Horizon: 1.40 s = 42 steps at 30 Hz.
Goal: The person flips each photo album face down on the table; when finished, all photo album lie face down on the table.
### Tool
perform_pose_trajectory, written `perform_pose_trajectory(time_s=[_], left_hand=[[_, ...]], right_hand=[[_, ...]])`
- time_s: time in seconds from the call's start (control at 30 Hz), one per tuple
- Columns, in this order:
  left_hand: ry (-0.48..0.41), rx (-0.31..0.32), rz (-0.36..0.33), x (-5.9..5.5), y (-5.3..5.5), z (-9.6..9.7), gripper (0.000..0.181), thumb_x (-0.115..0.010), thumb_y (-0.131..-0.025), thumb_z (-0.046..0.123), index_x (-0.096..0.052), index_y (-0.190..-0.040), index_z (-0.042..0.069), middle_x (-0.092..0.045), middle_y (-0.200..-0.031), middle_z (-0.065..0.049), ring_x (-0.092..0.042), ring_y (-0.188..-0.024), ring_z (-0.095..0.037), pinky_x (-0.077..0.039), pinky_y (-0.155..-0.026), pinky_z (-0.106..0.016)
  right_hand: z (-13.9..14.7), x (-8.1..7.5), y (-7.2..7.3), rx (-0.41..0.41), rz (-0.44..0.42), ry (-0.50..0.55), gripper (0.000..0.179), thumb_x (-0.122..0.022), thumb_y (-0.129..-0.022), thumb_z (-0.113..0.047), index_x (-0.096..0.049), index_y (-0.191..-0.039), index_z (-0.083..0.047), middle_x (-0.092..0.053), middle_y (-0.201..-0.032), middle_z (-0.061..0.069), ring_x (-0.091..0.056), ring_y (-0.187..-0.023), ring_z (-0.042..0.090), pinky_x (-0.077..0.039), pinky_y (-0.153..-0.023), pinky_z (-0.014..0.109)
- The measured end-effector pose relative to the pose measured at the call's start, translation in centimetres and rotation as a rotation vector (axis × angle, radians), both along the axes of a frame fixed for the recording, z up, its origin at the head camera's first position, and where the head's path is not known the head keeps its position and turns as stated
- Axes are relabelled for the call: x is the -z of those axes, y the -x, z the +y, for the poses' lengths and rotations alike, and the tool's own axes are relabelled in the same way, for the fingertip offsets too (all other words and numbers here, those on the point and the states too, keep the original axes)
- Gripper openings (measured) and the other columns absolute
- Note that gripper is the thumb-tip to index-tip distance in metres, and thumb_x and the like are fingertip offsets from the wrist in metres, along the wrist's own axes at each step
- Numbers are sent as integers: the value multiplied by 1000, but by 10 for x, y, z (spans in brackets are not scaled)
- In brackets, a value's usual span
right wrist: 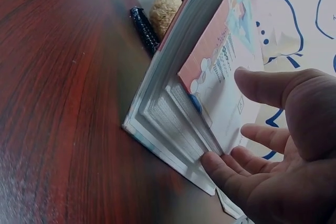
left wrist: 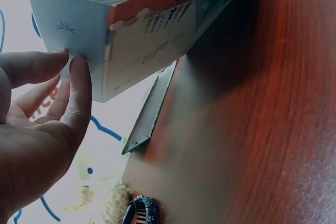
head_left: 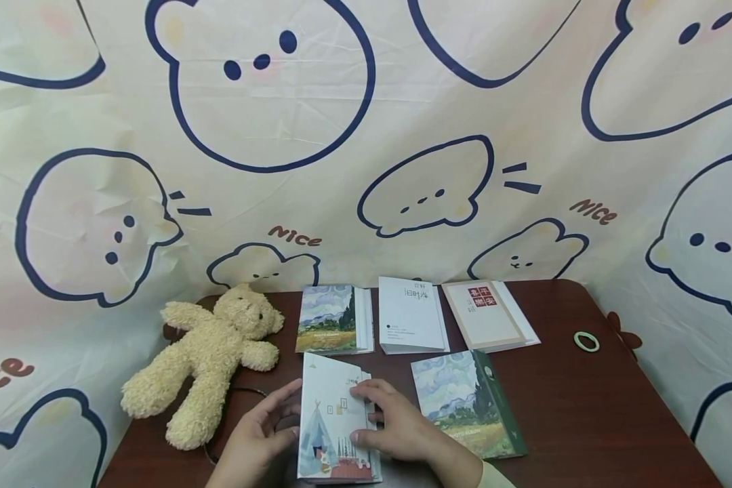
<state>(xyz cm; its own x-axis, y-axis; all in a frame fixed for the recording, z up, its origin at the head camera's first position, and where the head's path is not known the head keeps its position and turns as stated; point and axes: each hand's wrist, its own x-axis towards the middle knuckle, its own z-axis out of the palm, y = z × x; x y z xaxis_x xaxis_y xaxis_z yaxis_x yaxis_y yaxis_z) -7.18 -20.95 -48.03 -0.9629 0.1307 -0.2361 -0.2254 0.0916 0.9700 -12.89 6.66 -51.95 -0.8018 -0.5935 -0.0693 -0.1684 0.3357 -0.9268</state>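
A white photo album [head_left: 332, 420] with a tent drawing is between both hands at the table's front. It leans, its spine raised off the wood in the left wrist view. My left hand [head_left: 262, 434] holds the spine side, thumb and fingertips touching the pale blue spine [left wrist: 68, 40]. From the right, my right hand [head_left: 396, 420] holds the album, thumb on the cover [right wrist: 223, 93] and fingertips at the cover's open edge beside the pages [right wrist: 173, 119]. Just right of that hand lies a landscape-painting album [head_left: 463, 407] with a green spine.
Behind stand a painted album [head_left: 326, 318], a white album [head_left: 411, 318] and a beige-bordered album [head_left: 488, 315] in a row. A cream teddy bear [head_left: 210, 366] lies at the left. At the far right, a pale green ring [head_left: 586, 341] rests on the brown table [head_left: 585, 420].
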Motion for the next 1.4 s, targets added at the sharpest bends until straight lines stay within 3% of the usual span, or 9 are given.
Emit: perform_pose_trajectory(time_s=[0.37, 0.53, 0.8, 1.1, 1.4], left_hand=[[-30, -63, 1, 7, 1, 6, 73, -72, -88, -6, -45, -155, 5, -54, -133, -20, -62, -113, -24, -58, -86, -35], [-58, -67, -1, 10, 2, 7, 75, -73, -89, -7, -42, -156, 3, -54, -139, -20, -61, -115, -21, -58, -87, -34], [-84, 1, -35, 16, 4, 6, 78, -73, -94, 0, -31, -160, 1, -41, -154, -24, -60, -124, -29, -57, -90, -36], [-117, 55, -16, 19, 6, 6, 80, -72, -98, 8, -25, -161, -3, -38, -156, -32, -56, -133, -37, -55, -96, -33], [-122, 62, -11, 16, 5, 8, 80, -70, -99, 9, -23, -162, -2, -35, -157, -35, -51, -136, -42, -54, -99, -33]], right_hand=[[-2, 0, -2, 6, -19, 35, 66, -84, -87, -27, -57, -146, -15, -44, -149, 4, -62, -123, 37, -54, -100, 39], [-1, -1, -2, 9, -24, 47, 65, -84, -87, -26, -57, -145, -14, -44, -148, 5, -61, -125, 38, -54, -101, 40], [-1, -2, -2, 15, -27, 68, 65, -85, -86, -22, -58, -145, -14, -44, -149, 6, -62, -123, 38, -55, -100, 41], [-3, -3, -2, -6, -92, 137, 62, -83, -89, -16, -56, -145, -16, -42, -153, 7, -58, -129, 42, -54, -102, 42], [-6, -3, -4, -21, -119, 189, 63, -82, -89, -11, -54, -147, -14, -42, -152, 8, -54, -132, 43, -52, -104, 41]])
